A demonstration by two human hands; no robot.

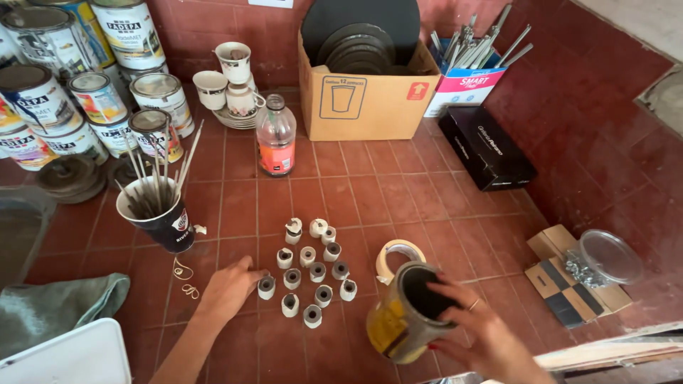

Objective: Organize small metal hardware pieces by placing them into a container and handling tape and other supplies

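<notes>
Tin can (405, 313), dented and yellow-labelled, sits low and right of centre on the red tiled floor (356, 192), tipped over in the right hand (480, 331). That hand wraps around its rim and far side, with the fingers curled over the open mouth. The can's long axis runs from lower left to upper right, the dark mouth pointing up and to the right, the closed base down toward the lower left. Just behind it, touching or nearly so, stands a roll of pale tape (398, 254) on its edge.

The left hand (231, 284) lies flat and low to the left of the can, well apart from it, with its fingertips resting on one small cylinder (266, 287) at the left edge of a cluster of small whitish cylinders (313, 274). These short hollow pieces stand upright in rough rows between the two hands, open ends facing up. The hand touches the piece rather than closing around it.

Farther back stand a cardboard box (366, 96) holding dark discs, a clear bottle (276, 136) with an orange label, stacked paint tins (85, 85) at the left, and a dark cup (160, 213) full of thin rods. A round clear lid (610, 256) rests on a checkered box at the right.
</notes>
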